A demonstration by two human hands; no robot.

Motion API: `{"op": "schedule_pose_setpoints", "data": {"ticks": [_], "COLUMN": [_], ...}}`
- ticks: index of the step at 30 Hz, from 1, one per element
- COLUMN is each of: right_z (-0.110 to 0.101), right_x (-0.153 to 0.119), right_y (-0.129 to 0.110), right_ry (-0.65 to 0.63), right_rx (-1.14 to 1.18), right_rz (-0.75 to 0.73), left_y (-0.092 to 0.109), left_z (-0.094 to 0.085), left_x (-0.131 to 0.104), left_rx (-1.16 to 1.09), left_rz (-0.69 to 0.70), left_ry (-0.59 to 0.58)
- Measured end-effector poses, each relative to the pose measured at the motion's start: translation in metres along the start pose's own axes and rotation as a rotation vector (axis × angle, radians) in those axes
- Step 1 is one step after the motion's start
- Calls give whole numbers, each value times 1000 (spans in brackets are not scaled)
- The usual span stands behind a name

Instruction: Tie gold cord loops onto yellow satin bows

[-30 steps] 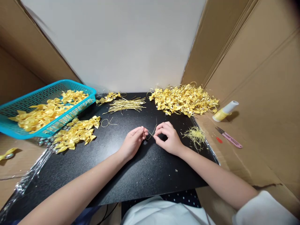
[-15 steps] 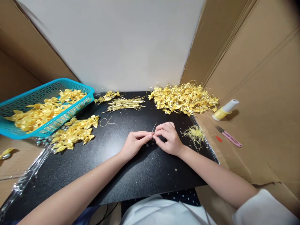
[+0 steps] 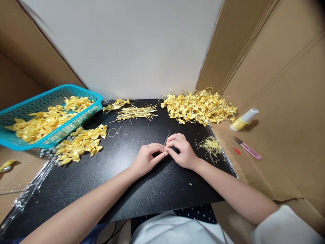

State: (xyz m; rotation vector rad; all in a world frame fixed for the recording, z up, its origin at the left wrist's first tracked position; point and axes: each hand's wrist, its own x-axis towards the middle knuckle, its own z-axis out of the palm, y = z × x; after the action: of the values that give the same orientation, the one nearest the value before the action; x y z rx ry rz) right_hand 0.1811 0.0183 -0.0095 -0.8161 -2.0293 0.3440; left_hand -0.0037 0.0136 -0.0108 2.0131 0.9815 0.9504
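View: head, the only one.
Slip risk: gold cord [image 3: 167, 136] looks thin; a loose pinch could let it drop, I'd judge.
Blind spot: fingertips cover its lower part, so a bad loop could go unnoticed.
Mix-up risk: if dropped rightward, it could get lost in the yellow offcuts [image 3: 212, 145].
Right hand [image 3: 182, 154]: thumb and index together, pinched on the cord.
Left hand [image 3: 149, 156]: thumb and index curved, tips against the right fingertips; can't tell if they clamp the cord.
Cord position: at the meeting fingertips, above the black table [image 3: 119, 145], free end sticking up.
Around: cord bundle [image 3: 137, 112] and bow pile [image 3: 200, 106] beyond the hands; loose bows [image 3: 81, 144] to the left.
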Motion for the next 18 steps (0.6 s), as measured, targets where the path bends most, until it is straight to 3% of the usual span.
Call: {"op": "schedule_pose_setpoints", "data": {"ticks": [4, 9, 13, 18], "right_z": [0, -1, 0, 2], "right_x": [1, 2, 3, 4], "right_y": [0, 3, 2, 3], "right_ry": [6, -16, -73, -132], "right_rx": [107, 262, 234, 253], "right_rz": [86, 209, 221, 224], "left_y": [2, 1, 0, 2], "left_z": [1, 0, 0, 1], "left_x": [0, 1, 3, 3], "left_rx": [-26, -236, -427, -485], "left_rz": [11, -137, -221, -298], "left_ry": [-2, 29, 69, 107]}}
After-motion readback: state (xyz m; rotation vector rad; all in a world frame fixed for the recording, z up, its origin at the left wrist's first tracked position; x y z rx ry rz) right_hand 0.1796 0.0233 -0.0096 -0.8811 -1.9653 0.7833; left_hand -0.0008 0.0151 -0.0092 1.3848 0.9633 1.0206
